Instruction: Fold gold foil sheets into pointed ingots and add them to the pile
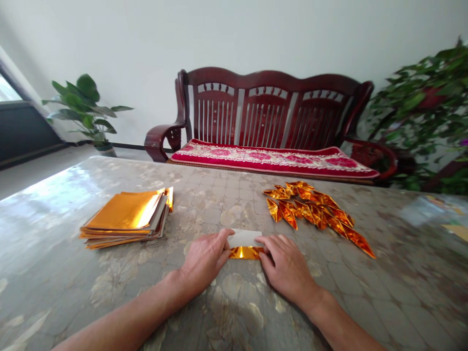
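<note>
Between my hands, at the middle of the table, is a sheet of gold foil paper point(245, 239). Its pale back faces up, and the near edge is folded over to show a shiny gold strip. My left hand point(206, 256) pinches the left end, with thumb and fingers closed on it. At the right end my right hand point(287, 263) grips the same sheet, thumb at the fold and fingers on the pale part. A stack of gold foil sheets point(126, 212) lies to the left. Folded gold foil pieces point(318, 209) form a pile on the right.
A patterned cover lies over the table point(190, 312). Beyond it stands a dark wooden bench point(268, 114) with a red floral cushion point(270, 157). Clear plastic packaging point(431, 212) is at the right edge. Potted plants point(86, 105) flank the bench.
</note>
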The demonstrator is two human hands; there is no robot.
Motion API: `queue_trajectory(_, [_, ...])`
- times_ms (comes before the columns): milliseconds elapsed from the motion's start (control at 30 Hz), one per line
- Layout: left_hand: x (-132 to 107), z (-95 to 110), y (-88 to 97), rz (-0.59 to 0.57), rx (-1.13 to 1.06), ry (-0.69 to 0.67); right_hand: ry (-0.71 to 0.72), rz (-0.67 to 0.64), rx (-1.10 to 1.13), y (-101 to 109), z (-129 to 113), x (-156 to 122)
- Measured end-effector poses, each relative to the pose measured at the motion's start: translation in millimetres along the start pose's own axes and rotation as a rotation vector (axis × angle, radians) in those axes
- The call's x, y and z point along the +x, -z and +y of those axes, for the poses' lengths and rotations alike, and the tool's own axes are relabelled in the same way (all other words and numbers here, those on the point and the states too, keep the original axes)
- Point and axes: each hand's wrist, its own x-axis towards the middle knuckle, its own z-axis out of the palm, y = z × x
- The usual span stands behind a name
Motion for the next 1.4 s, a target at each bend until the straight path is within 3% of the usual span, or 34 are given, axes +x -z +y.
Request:
queue_trajectory(400, [-1.2,-4.8,-2.9,0.026,-0.091,0.017,0.02,-0.061,0.037,5.9,5.6,1.0])
queue_trajectory(700, [-5.3,-7.0,-9.1,0.08,-0.072,-0.059,-0.032,-0.074,0.066,9.7,2.8,2.9])
queue_trajectory(900, [-7.5,-8.4,-8.2,0.117,-0.122,-0.124,0.125,-0.009,0.093,13.1,5.6,0.8])
queue_trajectory(1200, [-7.2,-7.4,-2.4,-0.017,-0.067,-0.225,0.184,-0.071,0.074,11.7,8.9,-1.6])
queue_trajectory(1400, [-6.4,-6.4,-1.7,-0.029,-0.072,-0.209,0.141,-0.14,0.083,20.0,7.7,1.0])
